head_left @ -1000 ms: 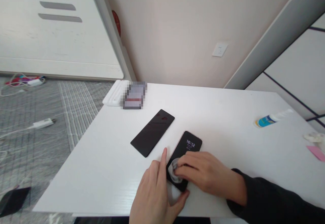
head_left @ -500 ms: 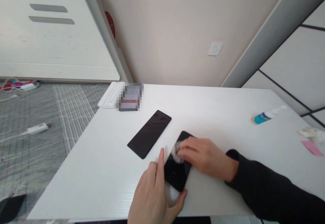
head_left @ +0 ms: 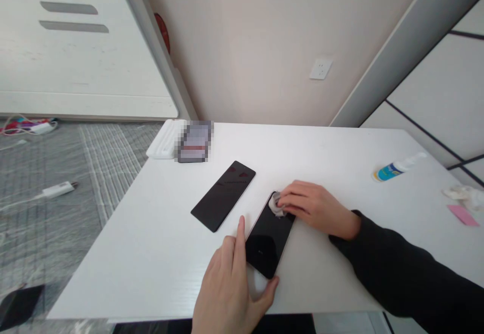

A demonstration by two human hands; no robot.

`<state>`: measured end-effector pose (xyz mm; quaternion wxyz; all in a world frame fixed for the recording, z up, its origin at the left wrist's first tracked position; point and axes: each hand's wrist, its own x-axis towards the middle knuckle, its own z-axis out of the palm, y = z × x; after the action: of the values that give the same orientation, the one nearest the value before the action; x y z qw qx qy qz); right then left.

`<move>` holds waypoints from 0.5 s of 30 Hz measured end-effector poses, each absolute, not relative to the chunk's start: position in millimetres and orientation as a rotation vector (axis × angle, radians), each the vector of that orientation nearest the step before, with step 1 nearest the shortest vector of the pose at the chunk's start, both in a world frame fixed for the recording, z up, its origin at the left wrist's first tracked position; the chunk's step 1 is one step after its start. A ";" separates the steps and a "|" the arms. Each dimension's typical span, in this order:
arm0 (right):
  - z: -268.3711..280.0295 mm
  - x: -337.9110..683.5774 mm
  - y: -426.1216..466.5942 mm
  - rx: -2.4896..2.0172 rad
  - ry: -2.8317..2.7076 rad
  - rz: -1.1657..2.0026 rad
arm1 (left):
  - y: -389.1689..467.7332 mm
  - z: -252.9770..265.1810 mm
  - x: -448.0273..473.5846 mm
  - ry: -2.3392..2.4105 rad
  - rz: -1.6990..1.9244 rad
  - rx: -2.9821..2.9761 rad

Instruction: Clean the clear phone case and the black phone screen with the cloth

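Observation:
A black phone lies screen up near the front edge of the white table. My left hand steadies it, forefinger along its left edge and thumb at its near corner. My right hand presses a small grey cloth onto the phone's far end; its screen is dark. A second black phone lies flat just to the left, untouched.
A white ridged case and a blurred card sit at the table's far left corner. A small spray bottle, crumpled wipes and a pink slip lie at the right. Cables and a charger lie on the floor.
My right hand has slid the cloth up the phone from its near end to its far end. The screen, lit with a clock a second ago, is now dark.

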<state>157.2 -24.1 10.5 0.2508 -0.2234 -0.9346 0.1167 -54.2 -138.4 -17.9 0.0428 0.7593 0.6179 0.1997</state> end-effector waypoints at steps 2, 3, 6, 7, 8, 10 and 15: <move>10.0 154.4 -22.5 -0.586 -2.557 0.310 | -138.9 -18.0 -54.0 1.879 0.613 2.311; 9.4 151.7 -22.5 -0.474 -2.619 0.366 | -139.0 -18.2 -54.0 1.872 0.618 2.306; 6.9 143.8 -19.1 -0.394 -2.659 0.334 | -138.8 -18.9 -54.7 1.881 0.623 2.287; 6.0 142.0 -17.1 -0.500 -2.590 0.255 | -138.7 -19.2 -55.2 1.891 0.621 2.280; 5.2 140.5 -15.7 -0.607 -2.531 0.214 | -138.7 -19.6 -55.8 1.893 0.621 2.273; 3.9 137.7 -17.3 -0.654 -2.510 0.200 | -138.8 -20.5 -56.9 1.875 0.627 2.261; 2.4 142.2 -25.0 -0.460 -2.557 0.361 | -139.3 -21.9 -58.2 1.863 0.668 2.260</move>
<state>142.2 -25.0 2.4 0.2562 -0.1696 -0.9423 0.1332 -58.2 -139.3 -21.9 0.0685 0.7505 0.6188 0.2219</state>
